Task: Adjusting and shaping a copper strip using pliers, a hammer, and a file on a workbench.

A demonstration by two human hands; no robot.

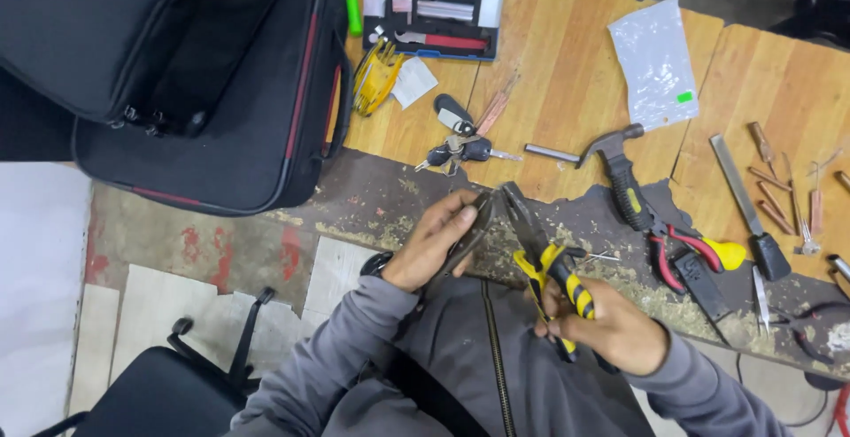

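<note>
My right hand [611,326] grips the yellow-and-black handles of a pair of pliers [542,264]. Its dark jaws point up and to the left, toward my other hand. My left hand [434,238] holds a thin dark flat piece [474,224] between thumb and fingers, close beside the plier jaws. Whether the jaws touch the piece is unclear. Both hands hover over the worn front edge of the wooden workbench [567,65], just above my grey zipped jacket.
A black bag [186,74] lies at the left. Keys [456,145], a blue tool case [434,7], a hammer [620,171], red-handled cutters [677,247], a file [748,211], a clear plastic bag [655,61] and small tools lie on the bench. A black chair [168,384] stands below left.
</note>
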